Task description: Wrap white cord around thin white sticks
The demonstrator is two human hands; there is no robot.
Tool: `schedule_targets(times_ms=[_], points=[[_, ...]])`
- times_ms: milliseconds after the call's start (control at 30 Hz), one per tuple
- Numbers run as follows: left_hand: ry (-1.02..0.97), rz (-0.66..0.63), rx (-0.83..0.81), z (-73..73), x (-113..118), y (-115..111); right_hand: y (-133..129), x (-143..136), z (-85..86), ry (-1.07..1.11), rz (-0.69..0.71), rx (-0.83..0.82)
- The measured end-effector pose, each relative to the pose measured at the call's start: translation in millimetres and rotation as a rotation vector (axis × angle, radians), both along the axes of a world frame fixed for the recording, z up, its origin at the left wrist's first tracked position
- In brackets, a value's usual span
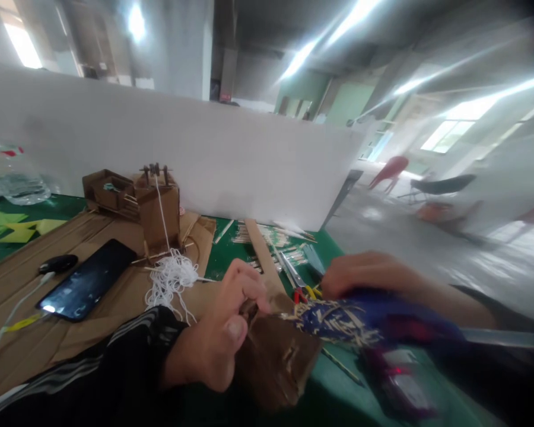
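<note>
Box [278, 359] in our left hand [222, 332], low before us.
Our right hand [360, 276] grips the glue gun [391, 323], its tip [288, 317] near our left fingers [261, 299]; a slip could burn them, or a loosened left hold could tilt the box.

Gap between phone [89, 279] and string heap [172, 274]; cardboard piece [278, 359] blocks front; partition [222, 163] closes back.

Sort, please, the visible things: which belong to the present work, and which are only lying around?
Probably part of the work:
blue glue gun
brown cardboard piece
perhaps scissors, thin sticks, white string

Apparently just lying about:
smartphone
plastic bottle
coloured paper slips
</note>
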State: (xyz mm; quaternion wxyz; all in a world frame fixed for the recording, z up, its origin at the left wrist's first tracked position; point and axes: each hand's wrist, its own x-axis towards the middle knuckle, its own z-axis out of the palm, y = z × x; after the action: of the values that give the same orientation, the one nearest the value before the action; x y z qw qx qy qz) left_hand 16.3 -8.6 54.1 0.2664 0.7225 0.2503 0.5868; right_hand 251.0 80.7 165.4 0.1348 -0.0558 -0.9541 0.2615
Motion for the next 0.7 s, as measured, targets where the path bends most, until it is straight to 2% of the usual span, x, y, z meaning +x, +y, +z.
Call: schedule_targets(times_ms=[100,200,367,467,500,700], points=[[-0.021,-0.054,-0.013,3.0,-1.9,1.7,6.5,-2.6,-0.8,-0.011,0.076,-0.014],[-0.031,-0.077,0.026,4.1,-2.3,3.7,6.2,-6.7,3.5,-0.067,0.057,-0.029],[-0.057,-0.060,0.050,-7.3,-1.4,12.5,3.4,-15.0,13.4,-0.160,0.012,0.004],[-0.073,-0.051,0.197,-16.1,0.0,20.4,3.6,-18.7,17.4,-0.184,0.011,0.038],[-0.083,-0.026,0.200,-18.0,0.8,22.1,3.5,-19.7,18.7,-0.192,0.009,0.046],[-0.168,-0.004,0.195,-19.7,6.0,20.9,-1.8,-26.5,29.2,-0.240,-0.010,0.112]])
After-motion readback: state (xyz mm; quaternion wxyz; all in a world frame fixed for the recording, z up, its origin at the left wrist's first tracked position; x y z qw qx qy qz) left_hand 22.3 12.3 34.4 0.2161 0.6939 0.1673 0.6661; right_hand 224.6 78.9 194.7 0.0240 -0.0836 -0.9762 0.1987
